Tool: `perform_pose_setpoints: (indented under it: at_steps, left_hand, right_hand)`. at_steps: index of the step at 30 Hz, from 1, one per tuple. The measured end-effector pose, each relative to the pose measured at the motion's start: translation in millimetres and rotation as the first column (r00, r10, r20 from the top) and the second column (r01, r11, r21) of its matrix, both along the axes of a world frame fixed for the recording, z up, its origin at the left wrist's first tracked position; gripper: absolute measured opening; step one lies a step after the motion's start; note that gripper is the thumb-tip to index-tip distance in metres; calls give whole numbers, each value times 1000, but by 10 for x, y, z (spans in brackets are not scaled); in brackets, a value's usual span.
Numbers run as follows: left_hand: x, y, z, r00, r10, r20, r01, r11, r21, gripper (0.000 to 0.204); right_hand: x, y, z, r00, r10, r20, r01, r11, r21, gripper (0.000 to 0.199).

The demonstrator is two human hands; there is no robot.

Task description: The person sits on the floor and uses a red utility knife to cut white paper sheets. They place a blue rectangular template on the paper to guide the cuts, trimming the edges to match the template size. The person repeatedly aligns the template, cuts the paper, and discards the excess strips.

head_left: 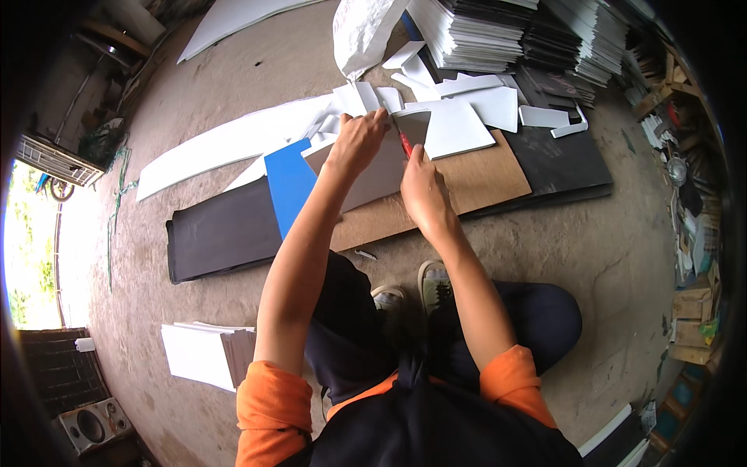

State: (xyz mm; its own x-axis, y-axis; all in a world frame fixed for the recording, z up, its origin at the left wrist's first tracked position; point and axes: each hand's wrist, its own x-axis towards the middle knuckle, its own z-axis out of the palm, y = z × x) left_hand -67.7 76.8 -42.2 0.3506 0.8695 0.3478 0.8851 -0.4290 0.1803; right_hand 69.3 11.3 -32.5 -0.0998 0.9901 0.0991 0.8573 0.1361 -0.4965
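Note:
My right hand (426,191) is closed around a red cutter knife (405,145), its tip against a pale grey-white board (377,175). At the board's far edge my left hand (359,142) has its fingers bent and closed on it, left of the knife. Beneath lies a brown wooden board (486,177), with a blue sheet (288,180) on its left. Beside the knife, part of the pale board stands slightly raised. A white rectangular sheet (461,128) rests just to the right.
Black sheets (222,229) extend under the work on both sides. White offcuts (420,74) and a white sack (364,35) lie beyond. Tall stacks of white sheets (478,35) stand far right. A small white stack (198,354) sits near my left knee.

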Motion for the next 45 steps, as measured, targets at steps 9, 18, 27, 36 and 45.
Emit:
perform_pose_setpoints:
  at_steps: [9, 18, 27, 36, 45]
  left_hand:
    - [73, -9, -76, 991, 134, -21, -130, 982, 136, 17]
    - [-10, 43, -60, 1000, 31, -4, -30, 991, 134, 17]
    - [55, -15, 27, 990, -43, 135, 25, 991, 134, 22]
    - [159, 10, 58, 974, 130, 188, -133, 991, 4, 25]
    - [97, 99, 62, 983, 109, 147, -105, 994, -35, 29]
  right_hand:
    - [8, 102, 10, 999, 36, 40, -33, 996, -84, 27]
    - [112, -61, 70, 996, 66, 66, -55, 985, -162, 35]
    - [102, 262, -11, 995, 91, -40, -97, 969, -225, 25]
    - [92, 140, 28, 999, 42, -16, -44, 966, -253, 25]
    - [119, 54, -27, 998, 53, 40, -43, 973, -226, 24]
